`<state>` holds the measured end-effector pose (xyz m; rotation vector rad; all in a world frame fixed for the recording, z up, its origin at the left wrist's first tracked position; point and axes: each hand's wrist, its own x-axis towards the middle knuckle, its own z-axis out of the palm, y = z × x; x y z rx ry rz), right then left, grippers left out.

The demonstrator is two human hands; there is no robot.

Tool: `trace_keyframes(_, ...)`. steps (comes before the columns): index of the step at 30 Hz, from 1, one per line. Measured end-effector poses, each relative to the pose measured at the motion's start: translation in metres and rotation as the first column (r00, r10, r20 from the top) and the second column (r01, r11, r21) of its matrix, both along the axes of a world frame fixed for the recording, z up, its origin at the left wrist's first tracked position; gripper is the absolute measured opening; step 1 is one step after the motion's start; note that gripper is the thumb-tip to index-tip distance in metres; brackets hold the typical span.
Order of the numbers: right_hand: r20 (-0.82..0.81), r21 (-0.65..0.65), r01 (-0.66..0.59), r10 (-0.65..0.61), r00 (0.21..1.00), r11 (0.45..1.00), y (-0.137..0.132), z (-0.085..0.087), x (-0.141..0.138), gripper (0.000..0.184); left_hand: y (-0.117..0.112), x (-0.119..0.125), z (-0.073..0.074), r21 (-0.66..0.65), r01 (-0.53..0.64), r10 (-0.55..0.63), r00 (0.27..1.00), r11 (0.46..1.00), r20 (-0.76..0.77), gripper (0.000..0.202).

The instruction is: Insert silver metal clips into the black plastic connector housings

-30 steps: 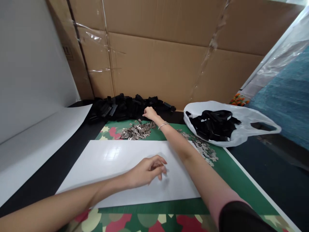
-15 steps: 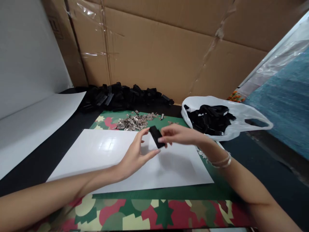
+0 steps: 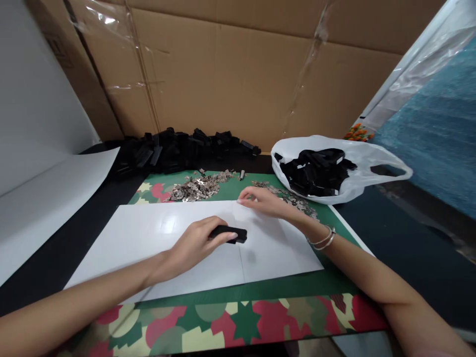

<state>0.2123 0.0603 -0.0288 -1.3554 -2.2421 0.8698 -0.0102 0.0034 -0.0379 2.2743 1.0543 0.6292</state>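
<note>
My left hand (image 3: 203, 240) is closed around a small black oblong block (image 3: 236, 235), thumb along its near side, holding it over the white sheet (image 3: 145, 243). What kind of part the block is, I cannot tell. At the sheet's far edge, my right hand (image 3: 262, 201) has its thumb and fingertips drawn together in a pinch; anything between them is too small to make out. Just beyond the hands lies a pile of small shiny metal pieces (image 3: 197, 187). More such metal pieces (image 3: 297, 202) are scattered beside my right wrist.
A heap of black parts (image 3: 171, 151) runs along the back by the cardboard (image 3: 223, 84). An open white plastic bag (image 3: 372, 163) with black parts inside stands at right. One larger grey piece (image 3: 242, 174) lies behind the metal pile. Patterned green-and-red covering (image 3: 208, 325) forms the front edge.
The black block has passed from between both hands into my left hand alone, turned more level and lowered. My right hand has let go of it and moved slightly back toward the metal pieces.
</note>
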Motion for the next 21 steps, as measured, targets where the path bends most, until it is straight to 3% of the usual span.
trace_keyframes(2, 0.049, 0.053, 0.043, -0.046, 0.998, 0.998, 0.004, -0.008, -0.002, 0.019, 0.003, 0.002, -0.004, 0.001, 0.002, -0.002, 0.999, 1.0, -0.034, 0.032)
trace_keyframes(5, 0.128, 0.084, 0.057, -0.067, 0.989, 0.995, 0.008, -0.015, -0.008, 0.029, 0.004, 0.004, -0.008, 0.041, 0.044, -0.04, 0.995, 0.998, -0.087, 0.034)
trace_keyframes(10, 0.213, 0.013, 0.009, -0.012, 0.977, 1.0, 0.017, -0.011, -0.014, 0.02, 0.003, 0.005, -0.009, 0.172, 0.109, -0.079, 0.983, 0.979, -0.168, 0.033)
trace_keyframes(15, 0.231, 0.019, 0.043, -0.046, 0.972, 0.999, 0.023, -0.009, -0.015, 0.035, 0.004, 0.005, -0.012, 0.194, 0.088, -0.052, 0.981, 0.977, -0.185, 0.034)
trace_keyframes(21, 0.158, -0.151, -0.021, 0.045, 0.986, 0.988, 0.039, -0.009, -0.009, 0.028, 0.004, 0.005, -0.02, 0.152, 0.072, -0.039, 0.976, 0.986, -0.213, 0.04)
